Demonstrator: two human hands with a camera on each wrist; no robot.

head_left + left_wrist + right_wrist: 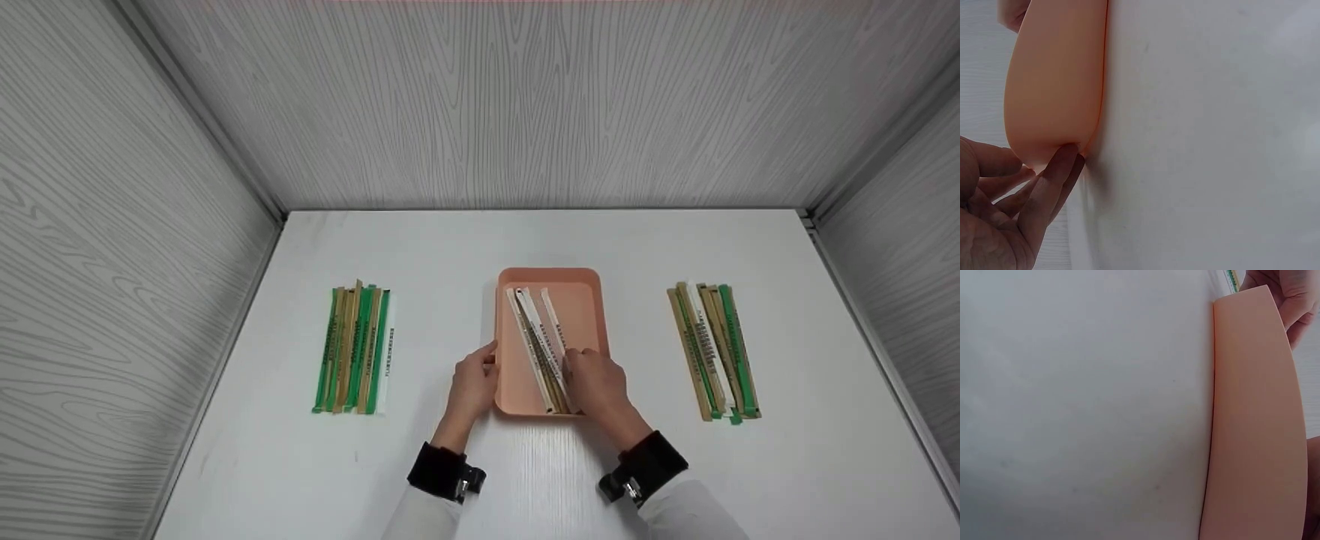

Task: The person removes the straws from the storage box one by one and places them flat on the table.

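Note:
A pink tray [589, 300] lies flat on the white table with several slim paper-wrapped straws inside, white ones [526, 319] and a brown one [541, 354]. Gripping the tray's left side is my left hand [474, 382]; in the left wrist view its fingers [1053, 180] bend against the tray's outer wall at a corner. My right hand [600, 382] is over the tray's right part, fingers curled, and pinches a white straw [551, 311] whose upper end shows beyond the knuckles. In the right wrist view the tray wall [1255, 410] hides most of that hand.
To the left lies a row of green, brown and white wrapped straws [352, 349]. A similar bunch [712, 352] lies on the right, slightly slanted. Grey wood-grain panels [480, 105] stand around the table at the back and both sides.

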